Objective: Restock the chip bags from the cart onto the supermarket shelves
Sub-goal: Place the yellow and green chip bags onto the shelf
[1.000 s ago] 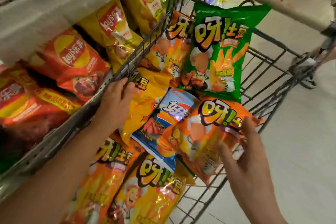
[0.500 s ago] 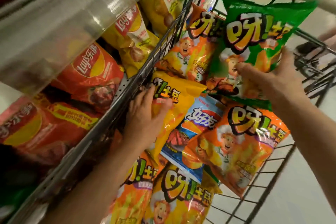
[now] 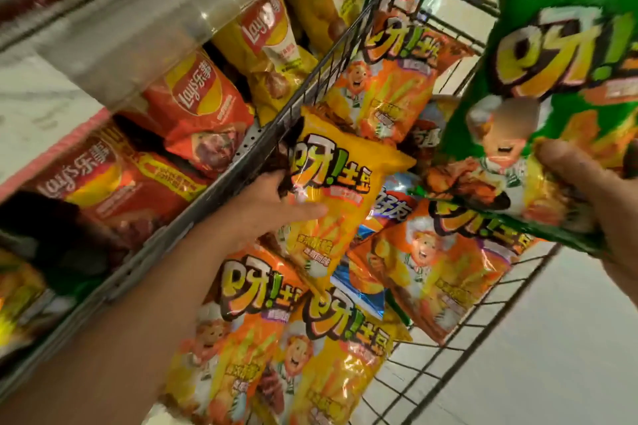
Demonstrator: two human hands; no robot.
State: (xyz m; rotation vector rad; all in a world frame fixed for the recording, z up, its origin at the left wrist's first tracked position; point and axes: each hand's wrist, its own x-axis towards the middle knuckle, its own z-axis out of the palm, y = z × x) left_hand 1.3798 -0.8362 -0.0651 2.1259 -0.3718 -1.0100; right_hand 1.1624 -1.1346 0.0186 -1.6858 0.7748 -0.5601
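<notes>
A wire cart (image 3: 431, 369) holds several chip bags, mostly orange and yellow. My right hand (image 3: 593, 193) grips a green chip bag (image 3: 552, 86) by its lower edge and holds it up above the cart at the upper right. My left hand (image 3: 272, 207) lies on a yellow chip bag (image 3: 331, 190) near the cart's left wall, thumb behind its top corner and fingers across its front. Orange bags (image 3: 431, 269) and a blue bag (image 3: 393, 207) lie under and around these.
On the left runs a supermarket shelf (image 3: 114, 17) with a clear plastic front strip. Beneath it stand red Lay's bags (image 3: 200, 114) and yellow Lay's bags (image 3: 272, 41), right beside the cart's wall. Pale floor tiles (image 3: 552, 338) show at lower right.
My right hand left the orange bag, took hold of the green bag and has lifted it up and toward me. My left hand shifted from the cart's rim onto the yellow bag.
</notes>
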